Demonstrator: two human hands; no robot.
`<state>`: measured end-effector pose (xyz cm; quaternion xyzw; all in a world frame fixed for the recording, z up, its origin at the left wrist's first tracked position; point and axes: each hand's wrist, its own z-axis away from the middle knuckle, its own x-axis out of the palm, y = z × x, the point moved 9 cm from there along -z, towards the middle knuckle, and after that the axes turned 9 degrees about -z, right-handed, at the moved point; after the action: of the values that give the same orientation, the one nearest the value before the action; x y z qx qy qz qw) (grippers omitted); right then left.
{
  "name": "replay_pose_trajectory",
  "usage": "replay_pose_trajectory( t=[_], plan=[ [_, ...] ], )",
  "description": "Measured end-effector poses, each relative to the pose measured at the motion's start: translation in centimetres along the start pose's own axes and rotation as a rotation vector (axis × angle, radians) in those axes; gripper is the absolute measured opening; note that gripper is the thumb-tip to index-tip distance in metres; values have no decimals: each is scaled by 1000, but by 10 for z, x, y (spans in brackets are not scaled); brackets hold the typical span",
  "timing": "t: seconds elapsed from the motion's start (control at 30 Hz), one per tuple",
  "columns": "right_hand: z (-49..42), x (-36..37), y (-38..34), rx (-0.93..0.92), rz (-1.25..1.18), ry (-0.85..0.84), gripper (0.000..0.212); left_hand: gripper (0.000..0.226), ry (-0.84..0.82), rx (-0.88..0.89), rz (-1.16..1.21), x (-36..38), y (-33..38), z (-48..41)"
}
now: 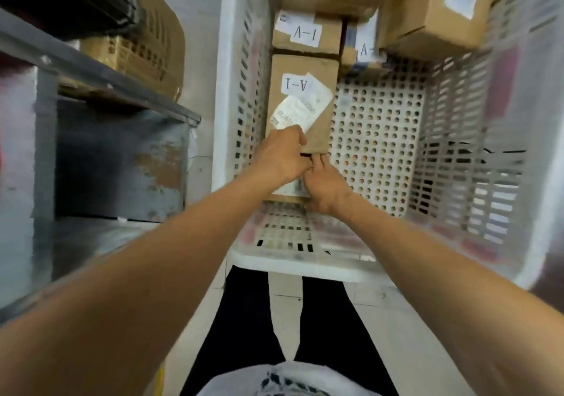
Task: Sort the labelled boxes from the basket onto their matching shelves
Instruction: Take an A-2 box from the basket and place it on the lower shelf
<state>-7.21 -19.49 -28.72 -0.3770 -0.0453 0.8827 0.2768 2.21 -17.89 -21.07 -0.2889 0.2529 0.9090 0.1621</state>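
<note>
Two hands meet at the near end of the A-1 box [302, 90], which lies lengthwise along the left wall of the white perforated basket [378, 139]. The left hand [282, 154] has its fingers curled over that near end and holds it. The right hand [323, 186] touches the left, its fingers bent with the tips at the box's lower near edge; whether they actually grip anything is hidden. Beneath both hands lies a lower box [287, 189], mostly covered, its label unreadable. Beyond the A-1 box sits a second labelled box [305, 34], also marked A-1. Just beside that one, a third box [363, 48] shows only an "A" before blur and a neighbour cut it off. A large box [436, 8] leans in the far right corner, its label smeared. The frame edges are blurred. At left stands a grey metal shelf [100, 72] carrying a cardboard carton [146, 45]. Pale floor tiles [381, 319] show below the basket, around the person's dark trouser legs.
</note>
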Motion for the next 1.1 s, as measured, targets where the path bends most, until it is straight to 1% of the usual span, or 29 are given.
replay_pose_trajectory(
  t=[0.1,0.23,0.37,0.43,0.57,0.7,0.77,0.8,0.83,0.9,0.97,1.0,1.07,1.1],
  plan=[
    [-8,4,-5,-13,159,124,71,35,5,-14,7,7,-5,-6],
    [-12,12,-8,-6,284,157,64,36,27,6,15,5,-3,-7],
    [-15,18,-9,15,285,111,58,35,35,11,43,3,-3,-5],
    [-17,12,-10,-9,244,97,62,33,49,-2,62,3,-2,-3],
    [-2,-16,-15,-51,139,49,91,30,69,-38,114,-2,0,8],
    [32,-69,-4,12,-46,-20,104,28,107,-33,167,-24,12,21],
    [44,-98,-1,12,-87,7,117,27,167,-36,165,-40,17,27],
    [48,-111,1,19,-115,45,121,27,211,-32,173,-48,20,29],
    [51,-125,5,36,-152,99,121,27,261,-26,195,-56,21,31],
    [51,-142,16,111,-260,207,115,28,372,-16,257,-70,20,34],
    [43,-142,30,251,-425,272,115,32,463,-29,287,-75,14,33],
    [38,-136,37,336,-517,295,117,35,482,-54,293,-72,8,31],
    [28,-118,44,486,-654,350,118,40,449,-133,302,-55,-8,18],
    [24,-110,42,513,-674,385,115,44,392,-181,311,-40,-17,9]
  ],
)
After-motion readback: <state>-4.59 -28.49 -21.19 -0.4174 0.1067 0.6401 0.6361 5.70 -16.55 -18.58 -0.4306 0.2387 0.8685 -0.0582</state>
